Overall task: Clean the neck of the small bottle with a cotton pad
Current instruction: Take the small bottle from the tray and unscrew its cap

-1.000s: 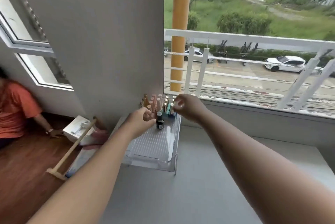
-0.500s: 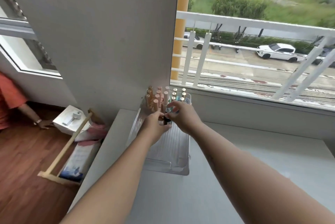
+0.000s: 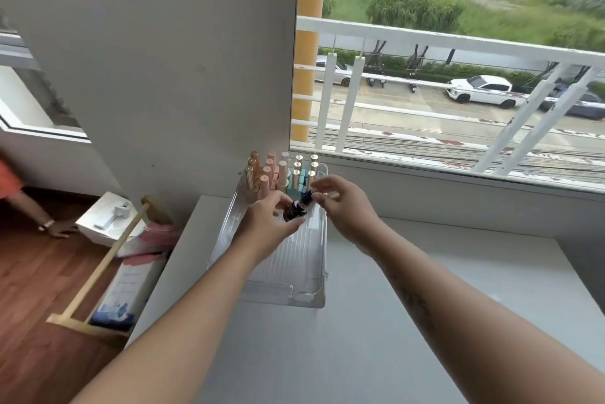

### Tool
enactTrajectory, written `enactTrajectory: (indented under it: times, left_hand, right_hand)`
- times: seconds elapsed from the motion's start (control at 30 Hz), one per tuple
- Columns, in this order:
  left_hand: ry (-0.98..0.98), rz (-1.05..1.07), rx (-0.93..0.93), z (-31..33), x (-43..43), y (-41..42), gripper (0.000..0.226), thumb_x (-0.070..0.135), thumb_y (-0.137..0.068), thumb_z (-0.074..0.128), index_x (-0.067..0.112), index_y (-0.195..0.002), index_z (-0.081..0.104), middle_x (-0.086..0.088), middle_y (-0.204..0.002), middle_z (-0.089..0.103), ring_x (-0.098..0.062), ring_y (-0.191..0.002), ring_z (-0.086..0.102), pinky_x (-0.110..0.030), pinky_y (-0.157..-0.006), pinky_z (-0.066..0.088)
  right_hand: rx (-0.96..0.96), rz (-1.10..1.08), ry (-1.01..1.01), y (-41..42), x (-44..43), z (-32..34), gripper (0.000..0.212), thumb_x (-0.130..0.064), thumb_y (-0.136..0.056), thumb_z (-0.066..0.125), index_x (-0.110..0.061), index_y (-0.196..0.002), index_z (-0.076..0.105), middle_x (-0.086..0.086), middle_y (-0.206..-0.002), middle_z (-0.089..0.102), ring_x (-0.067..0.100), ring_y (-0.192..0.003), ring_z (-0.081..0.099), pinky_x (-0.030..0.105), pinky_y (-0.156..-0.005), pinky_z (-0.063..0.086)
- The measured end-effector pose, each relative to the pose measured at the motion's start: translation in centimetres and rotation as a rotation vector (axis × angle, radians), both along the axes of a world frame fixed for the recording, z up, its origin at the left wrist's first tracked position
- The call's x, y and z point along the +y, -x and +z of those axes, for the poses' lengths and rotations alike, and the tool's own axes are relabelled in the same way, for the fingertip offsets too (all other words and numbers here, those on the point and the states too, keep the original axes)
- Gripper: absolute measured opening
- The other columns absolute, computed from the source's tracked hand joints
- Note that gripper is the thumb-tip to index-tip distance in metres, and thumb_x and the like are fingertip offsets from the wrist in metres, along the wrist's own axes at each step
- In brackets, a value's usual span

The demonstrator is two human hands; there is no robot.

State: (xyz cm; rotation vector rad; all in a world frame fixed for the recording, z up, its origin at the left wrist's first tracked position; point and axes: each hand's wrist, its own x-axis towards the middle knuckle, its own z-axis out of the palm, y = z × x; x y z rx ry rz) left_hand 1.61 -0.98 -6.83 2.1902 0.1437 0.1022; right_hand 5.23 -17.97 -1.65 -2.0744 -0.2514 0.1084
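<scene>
A small dark bottle (image 3: pixel 293 210) is tilted to the right above a clear plastic tray (image 3: pixel 304 272). My left hand (image 3: pixel 266 223) is shut around the bottle's body. My right hand (image 3: pixel 342 207) pinches the bottle's dark cap (image 3: pixel 307 197) with its fingertips. No cotton pad is in view. Whether the cap is loose on the neck cannot be told.
Several small bottles (image 3: pixel 281 174) with pink, orange and gold caps stand at the tray's far end against the grey wall. The tray sits on a grey table (image 3: pixel 327 354) by a window. On the floor at left are a white box (image 3: pixel 108 220), a wooden frame (image 3: pixel 98 276), and another person's hand (image 3: pixel 55 227).
The dark bottle stood in the tray a second ago; my left hand has lifted and tilted it, and my right hand has come onto its cap. The view has tipped downward.
</scene>
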Motion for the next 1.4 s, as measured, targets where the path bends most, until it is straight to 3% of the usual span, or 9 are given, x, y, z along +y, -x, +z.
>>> enactTrajectory:
  times: [0.27,0.4,0.5,0.6,0.77,0.93,1.07,1.17,1.4]
  left_hand:
    - [-0.119,-0.084,-0.108,4.3,-4.5,2.6,0.029,0.040,-0.077,0.081,0.028,-0.100,0.067,0.002,-0.102,0.069,-0.015,-0.093,0.062,-0.035,-0.077,0.053]
    - [-0.166,-0.136,-0.173,5.7,-8.1,3.8,0.027,0.036,-0.077,0.082,0.025,-0.097,0.067,0.004,-0.099,0.070,-0.014,-0.091,0.061,-0.031,-0.075,0.047]
    - [-0.164,-0.156,-0.169,6.4,-10.8,4.6,0.025,0.035,-0.078,0.082,0.027,-0.096,0.067,0.006,-0.099,0.070,-0.014,-0.092,0.061,-0.032,-0.076,0.049]
    - [-0.192,-0.172,-0.159,6.3,-13.7,5.6,0.025,0.035,-0.078,0.082,0.028,-0.097,0.067,0.009,-0.099,0.069,-0.012,-0.093,0.061,-0.030,-0.072,0.049]
    - [-0.207,-0.175,-0.146,5.6,-18.2,7.3,0.027,0.032,-0.077,0.083,0.026,-0.097,0.067,0.006,-0.100,0.070,-0.014,-0.093,0.062,-0.027,-0.070,0.045]
    - [-0.203,-0.170,-0.115,4.8,-21.9,8.5,0.026,0.031,-0.078,0.083,0.022,-0.097,0.068,0.005,-0.099,0.071,-0.016,-0.094,0.061,-0.032,-0.078,0.049]
    - [-0.214,-0.173,-0.115,4.2,-24.1,9.0,0.026,0.033,-0.078,0.082,0.024,-0.097,0.067,0.007,-0.097,0.070,-0.015,-0.094,0.061,-0.035,-0.079,0.051]
    - [-0.263,-0.196,-0.122,3.9,-25.4,9.4,0.026,0.035,-0.077,0.081,0.026,-0.096,0.066,0.009,-0.096,0.068,-0.013,-0.094,0.059,-0.038,-0.079,0.053]
    - [-0.286,-0.259,-0.090,2.4,-26.5,9.7,0.025,0.036,-0.079,0.081,0.026,-0.096,0.066,0.014,-0.093,0.066,-0.013,-0.096,0.058,-0.041,-0.079,0.053]
  right_hand:
    - [0.026,-0.038,-0.058,2.2,-5.8,2.7,0.030,-0.045,-0.083,0.070,-0.020,-0.099,0.071,0.002,-0.088,0.073,0.016,-0.077,0.067,0.041,-0.073,0.057]
    - [-0.016,-0.040,-0.036,3.2,-9.5,3.8,0.019,-0.034,-0.085,0.071,-0.015,-0.084,0.072,0.009,-0.080,0.075,0.019,-0.067,0.063,0.039,-0.065,0.055]
    - [0.024,0.068,-0.064,3.9,-13.2,4.5,0.005,-0.020,-0.086,0.072,-0.022,-0.090,0.074,0.006,-0.090,0.075,0.016,-0.072,0.061,0.031,-0.065,0.052]
    - [0.053,0.125,-0.061,4.7,-16.6,4.5,0.019,-0.022,-0.084,0.074,-0.025,-0.103,0.070,0.001,-0.100,0.073,0.014,-0.072,0.063,0.031,-0.068,0.055]
    - [0.122,0.055,0.051,6.0,-20.6,3.3,0.030,-0.039,-0.090,0.064,-0.009,-0.085,0.067,0.000,-0.067,0.066,0.012,-0.049,0.061,0.024,-0.046,0.050]
    - [0.107,0.148,0.025,7.0,-24.6,2.5,0.003,-0.021,-0.089,0.069,-0.022,-0.088,0.071,-0.004,-0.072,0.059,0.014,-0.063,0.055,0.024,-0.054,0.047]
    - [0.202,0.147,-0.024,7.6,-27.4,2.3,0.025,-0.037,-0.084,0.072,-0.030,-0.108,0.069,-0.005,-0.083,0.066,0.013,-0.068,0.066,0.020,-0.058,0.052]
    - [0.292,0.099,0.008,8.2,-28.5,1.8,0.028,-0.048,-0.088,0.063,-0.021,-0.090,0.070,0.003,-0.075,0.069,0.018,-0.061,0.066,0.025,-0.056,0.052]
    - [0.365,0.173,-0.076,9.1,-30.4,0.3,0.011,-0.011,-0.089,0.067,-0.010,-0.100,0.071,0.008,-0.080,0.062,0.018,-0.071,0.062,0.022,-0.062,0.051]
